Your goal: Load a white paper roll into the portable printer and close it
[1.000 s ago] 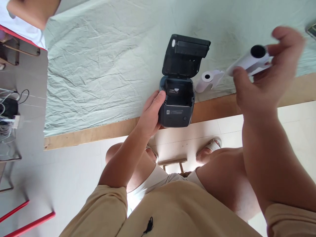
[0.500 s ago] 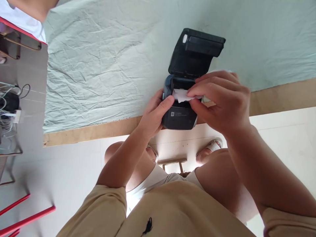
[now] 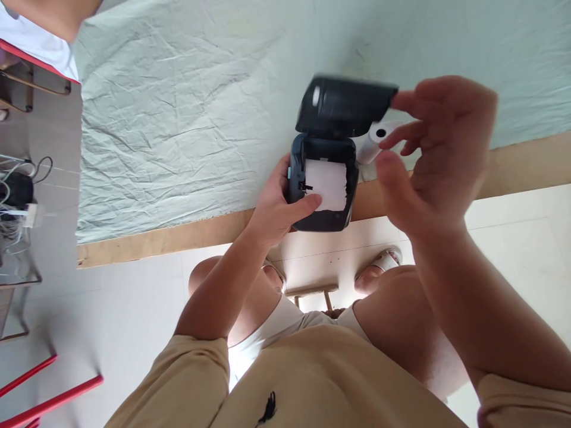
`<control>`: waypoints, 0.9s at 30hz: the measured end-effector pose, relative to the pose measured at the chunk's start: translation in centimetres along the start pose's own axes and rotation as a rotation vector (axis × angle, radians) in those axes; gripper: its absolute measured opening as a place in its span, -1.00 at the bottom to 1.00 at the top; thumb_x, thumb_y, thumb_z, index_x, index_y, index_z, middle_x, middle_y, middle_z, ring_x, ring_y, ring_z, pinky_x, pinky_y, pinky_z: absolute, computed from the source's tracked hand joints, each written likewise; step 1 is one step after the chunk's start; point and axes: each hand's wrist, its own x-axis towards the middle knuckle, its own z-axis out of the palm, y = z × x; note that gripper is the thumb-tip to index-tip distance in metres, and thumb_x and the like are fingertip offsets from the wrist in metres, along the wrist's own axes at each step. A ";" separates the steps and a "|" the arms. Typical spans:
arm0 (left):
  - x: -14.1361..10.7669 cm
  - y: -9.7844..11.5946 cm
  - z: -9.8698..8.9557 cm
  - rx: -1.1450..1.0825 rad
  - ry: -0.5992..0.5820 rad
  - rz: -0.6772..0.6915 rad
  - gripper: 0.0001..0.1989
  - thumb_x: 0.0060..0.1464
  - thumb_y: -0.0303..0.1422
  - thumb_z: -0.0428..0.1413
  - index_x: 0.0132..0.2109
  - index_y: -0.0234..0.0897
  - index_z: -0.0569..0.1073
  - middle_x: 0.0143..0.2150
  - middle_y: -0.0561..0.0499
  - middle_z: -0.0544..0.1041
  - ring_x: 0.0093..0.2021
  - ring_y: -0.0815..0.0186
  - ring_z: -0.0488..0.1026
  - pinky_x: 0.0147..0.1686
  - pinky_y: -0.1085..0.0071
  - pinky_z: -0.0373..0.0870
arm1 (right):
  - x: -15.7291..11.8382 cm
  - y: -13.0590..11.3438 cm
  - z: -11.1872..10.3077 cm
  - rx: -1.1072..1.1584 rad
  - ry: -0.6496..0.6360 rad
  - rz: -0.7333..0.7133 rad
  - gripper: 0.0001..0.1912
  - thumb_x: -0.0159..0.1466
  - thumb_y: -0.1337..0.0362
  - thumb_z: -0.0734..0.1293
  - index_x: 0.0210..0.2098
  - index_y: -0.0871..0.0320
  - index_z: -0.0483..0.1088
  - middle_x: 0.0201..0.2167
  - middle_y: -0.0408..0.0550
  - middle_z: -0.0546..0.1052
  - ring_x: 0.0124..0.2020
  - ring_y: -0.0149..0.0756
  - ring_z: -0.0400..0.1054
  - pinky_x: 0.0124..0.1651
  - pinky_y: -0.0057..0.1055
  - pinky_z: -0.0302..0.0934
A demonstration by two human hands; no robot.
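A dark receipt printer (image 3: 297, 205) sits at the table's front edge with its lid (image 3: 345, 107) raised and slightly blurred. White paper (image 3: 328, 181) lies across the printer's front opening. My left hand (image 3: 283, 208) grips the printer's left side, its thumb pressing on the paper. To the right, my right hand (image 3: 441, 142) has its fingers apart, and the index fingertip touches the lid's right edge. Partly behind that hand, a white paper roll (image 3: 369, 147) rests on the cloth beside the printer.
A wrinkled pale green cloth (image 3: 178, 119) covers the table, with a bare wooden edge (image 3: 200, 233) in front. Another person's arm (image 3: 57, 18) shows at upper left. Tangled cables (image 3: 15, 208) and red bars (image 3: 57, 401) are on the left.
My right hand has left the paper and moved up and right to the lid. The lid has tilted down a little. The paper now lies flat over the printer's front.
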 end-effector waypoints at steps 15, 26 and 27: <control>-0.1 0.8 -0.3 -0.019 -0.075 -0.030 -0.49 0.20 -0.02 0.48 0.16 -0.01 0.50 -0.10 0.11 0.69 -0.07 0.17 0.76 -0.30 0.38 0.66 | -0.8 1.0 1.2 0.179 -0.358 0.484 -0.36 0.32 -0.05 0.54 -0.52 0.02 0.06 -0.61 -0.26 0.10 -0.56 -0.44 -0.04 -0.55 -0.39 -0.09; 0.9 -0.5 0.6 -0.164 0.081 -0.021 -0.62 0.46 0.07 0.17 -0.07 -0.12 0.61 0.02 -0.02 0.76 0.50 -0.02 0.59 0.27 0.13 0.75 | -1.9 2.1 1.4 0.227 -0.371 0.368 -0.43 0.31 -0.11 0.49 -0.31 -0.05 0.01 -0.53 -0.30 0.20 -0.54 -0.40 0.06 -0.48 -0.35 0.09; 1.0 -0.6 0.3 -0.173 0.085 -0.039 -0.61 0.47 0.06 0.17 -0.13 -0.14 0.61 -0.04 -0.03 0.76 0.47 -0.02 0.62 0.25 0.13 0.76 | -2.0 2.3 1.4 0.252 -0.372 0.371 -0.44 0.30 -0.12 0.50 -0.28 -0.06 0.02 -0.52 -0.31 0.22 -0.54 -0.39 0.09 -0.49 -0.35 0.11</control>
